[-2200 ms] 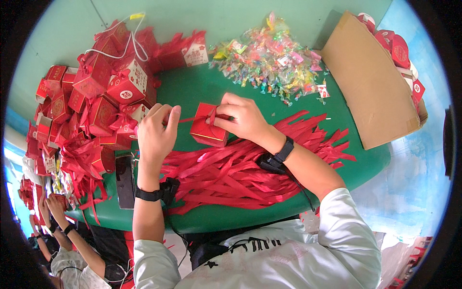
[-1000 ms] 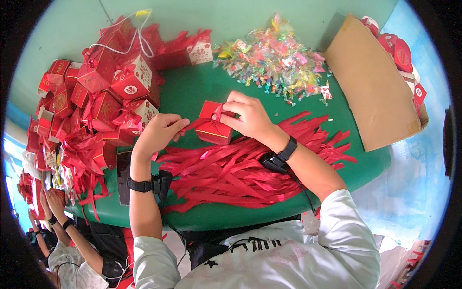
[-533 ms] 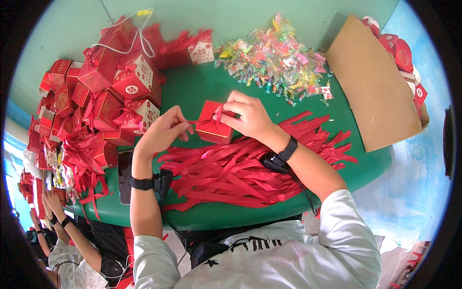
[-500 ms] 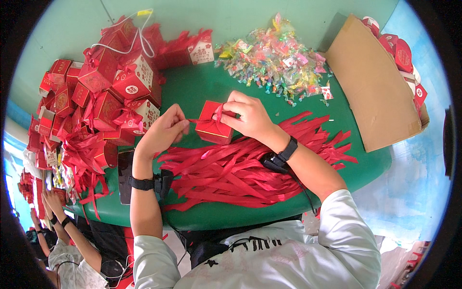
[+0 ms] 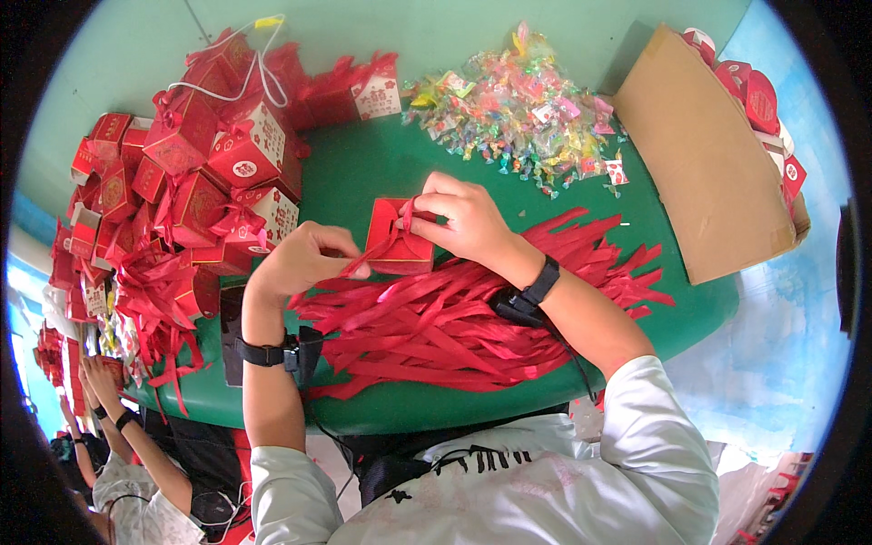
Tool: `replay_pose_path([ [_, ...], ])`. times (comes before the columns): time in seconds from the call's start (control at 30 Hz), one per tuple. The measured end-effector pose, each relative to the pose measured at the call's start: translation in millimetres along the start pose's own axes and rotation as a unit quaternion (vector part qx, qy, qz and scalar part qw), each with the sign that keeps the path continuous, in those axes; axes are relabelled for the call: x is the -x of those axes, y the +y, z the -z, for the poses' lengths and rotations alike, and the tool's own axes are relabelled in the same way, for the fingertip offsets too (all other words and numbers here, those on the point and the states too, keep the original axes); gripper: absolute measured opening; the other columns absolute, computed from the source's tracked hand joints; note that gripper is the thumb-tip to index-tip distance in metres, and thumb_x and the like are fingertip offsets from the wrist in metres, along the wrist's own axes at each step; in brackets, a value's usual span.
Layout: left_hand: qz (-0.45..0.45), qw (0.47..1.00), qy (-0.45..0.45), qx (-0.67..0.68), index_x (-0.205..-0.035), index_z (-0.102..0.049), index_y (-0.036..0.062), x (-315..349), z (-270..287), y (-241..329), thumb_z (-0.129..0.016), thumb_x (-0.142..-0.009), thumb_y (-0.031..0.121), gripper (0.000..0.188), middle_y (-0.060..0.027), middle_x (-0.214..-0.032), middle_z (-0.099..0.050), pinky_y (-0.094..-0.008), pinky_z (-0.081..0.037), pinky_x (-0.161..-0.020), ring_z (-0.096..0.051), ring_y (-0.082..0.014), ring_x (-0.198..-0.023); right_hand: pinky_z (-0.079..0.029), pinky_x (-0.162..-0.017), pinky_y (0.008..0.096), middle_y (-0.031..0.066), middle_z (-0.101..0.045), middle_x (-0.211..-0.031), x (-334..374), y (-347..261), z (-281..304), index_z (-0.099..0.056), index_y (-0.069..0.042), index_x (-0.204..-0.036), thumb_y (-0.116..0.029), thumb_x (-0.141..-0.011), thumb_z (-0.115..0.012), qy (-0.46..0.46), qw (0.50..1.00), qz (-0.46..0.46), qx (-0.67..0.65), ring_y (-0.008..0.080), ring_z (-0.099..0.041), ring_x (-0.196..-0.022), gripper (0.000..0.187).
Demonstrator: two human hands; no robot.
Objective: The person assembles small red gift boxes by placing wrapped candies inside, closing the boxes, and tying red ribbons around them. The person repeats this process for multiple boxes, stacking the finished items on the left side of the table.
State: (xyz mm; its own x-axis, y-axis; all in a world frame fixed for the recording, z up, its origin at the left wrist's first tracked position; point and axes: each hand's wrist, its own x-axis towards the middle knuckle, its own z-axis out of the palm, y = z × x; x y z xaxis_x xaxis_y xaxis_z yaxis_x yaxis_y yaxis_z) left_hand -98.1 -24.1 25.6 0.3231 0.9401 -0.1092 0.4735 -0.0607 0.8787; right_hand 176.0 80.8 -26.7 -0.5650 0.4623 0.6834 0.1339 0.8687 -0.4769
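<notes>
A small red gift box with gold edging sits on the green table in front of me. Red ribbon runs across its top. My right hand pinches a loop of that ribbon above the box, thumb against fingers. At the box's lower left, my left hand grips the ribbon's other end between thumb and fingers, pulled taut toward me. Just nearer than the box lies a wide heap of loose red ribbon strips, partly under my right forearm.
Red and white gift boxes are piled at the left. Wrapped candies lie heaped at the back, and a cardboard box with more red boxes stands at the right. A dark flat object lies by my left forearm. Another person's hands work at far left.
My left hand has moved nearer to me and slightly right, drawing the ribbon end diagonally across the box's corner. The box has turned a little. My right hand keeps its pinch almost in place.
</notes>
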Motion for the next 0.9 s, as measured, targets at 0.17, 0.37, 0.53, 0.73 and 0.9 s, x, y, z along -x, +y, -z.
replay_pose_path([
  [0.17,-0.092,0.969,0.227,-0.023,-0.105,-0.082,-0.0022,-17.0,-42.0,13.1,-0.075,-0.098,0.006,0.012,-0.0057,-0.084,-0.067,-0.0313,-0.043,-0.062,-0.057,-0.0121,-0.070,-0.053,-0.066,0.0384,0.0084,-0.065,-0.089,-0.2,-1.9,1.3,-0.078,-0.005,-0.094,-0.016,-0.086,-0.088,0.001,1.000,0.008,0.012,0.0275,-0.067,-0.075,0.017],
  [0.37,-0.144,0.913,0.320,-0.209,-0.110,-0.080,-0.0003,-25.4,-72.0,15.2,-0.073,-0.095,0.002,0.017,-0.0142,-0.094,-0.070,-0.0376,-0.055,-0.073,-0.071,-0.0291,-0.082,-0.052,-0.065,0.0396,0.0086,-0.063,-0.088,-1.3,-3.7,3.3,-0.078,-0.005,-0.092,-0.019,-0.087,-0.088,-0.007,1.000,0.028,-0.003,0.0280,-0.064,-0.073,0.017],
  [0.53,-0.199,0.877,0.350,-0.262,-0.109,-0.081,0.0062,-24.7,-71.9,2.3,-0.077,-0.088,0.003,0.022,-0.0103,-0.095,-0.072,-0.0384,-0.058,-0.069,-0.074,-0.0292,-0.079,-0.053,-0.067,0.0405,0.0093,-0.064,-0.091,-7.6,-7.5,7.7,-0.079,-0.005,-0.095,-0.019,-0.088,-0.087,-0.048,0.999,0.015,0.000,0.0291,-0.066,-0.076,0.018],
  [0.73,-0.257,0.806,0.355,-0.397,-0.101,-0.079,0.0088,-23.6,-68.3,7.8,-0.079,-0.085,0.005,0.016,-0.0052,-0.095,-0.071,-0.0394,-0.058,-0.070,-0.072,-0.0259,-0.079,-0.054,-0.069,0.0424,0.0098,-0.065,-0.094,-11.1,-18.3,9.2,-0.077,-0.006,-0.095,-0.019,-0.090,-0.082,-0.057,0.998,-0.002,-0.028,0.0310,-0.067,-0.081,0.015],
  [0.9,-0.263,0.769,0.329,-0.480,-0.097,-0.075,0.0094,-19.0,-65.0,20.3,-0.079,-0.083,0.006,0.014,-0.0034,-0.093,-0.068,-0.0386,-0.056,-0.076,-0.070,-0.0234,-0.084,-0.054,-0.070,0.0436,0.0093,-0.062,-0.090,-13.6,-26.8,9.7,-0.074,-0.004,-0.091,-0.015,-0.091,-0.078,-0.049,0.993,0.076,0.078,0.0308,-0.067,-0.081,0.012],
])
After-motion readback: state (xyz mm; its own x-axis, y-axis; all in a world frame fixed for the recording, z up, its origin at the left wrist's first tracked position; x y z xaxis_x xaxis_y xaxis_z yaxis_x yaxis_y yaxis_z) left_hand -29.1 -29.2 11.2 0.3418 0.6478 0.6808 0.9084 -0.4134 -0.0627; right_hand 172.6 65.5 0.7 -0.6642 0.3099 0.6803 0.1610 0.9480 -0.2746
